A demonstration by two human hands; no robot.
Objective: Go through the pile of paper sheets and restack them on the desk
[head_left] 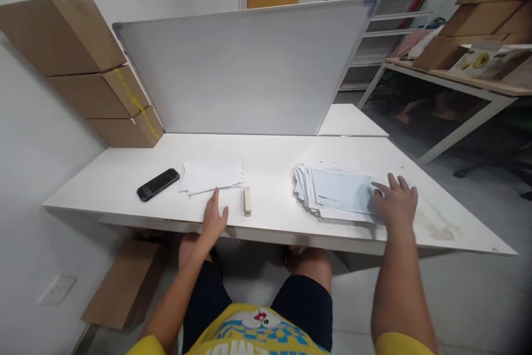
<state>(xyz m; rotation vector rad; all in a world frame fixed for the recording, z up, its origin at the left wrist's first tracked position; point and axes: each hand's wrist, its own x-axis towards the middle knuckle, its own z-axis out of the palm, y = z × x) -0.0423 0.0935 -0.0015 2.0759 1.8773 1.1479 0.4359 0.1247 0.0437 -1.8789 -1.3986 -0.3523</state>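
My left hand (214, 217) is open at the table's front edge. Its pointing finger reaches the near edge of a small pile of white paper sheets (214, 173). Just right of that hand lies a small cream-coloured stapler (247, 201). My right hand (397, 200) rests over the right end of a larger, loosely fanned pile of papers (308, 191). Its thumb and pointing finger touch the light blue sheet (343, 189) on top, and the other fingers are spread. No gap shows between that sheet and the pile.
A black phone (158, 184) lies left of the white sheets on the white table (270, 155). A whiteboard (245, 72) stands along the back, with stacked cardboard boxes (87, 67) at its left. Another cardboard box (122, 283) sits under the table. Shelves and a second table (453, 78) stand at right.
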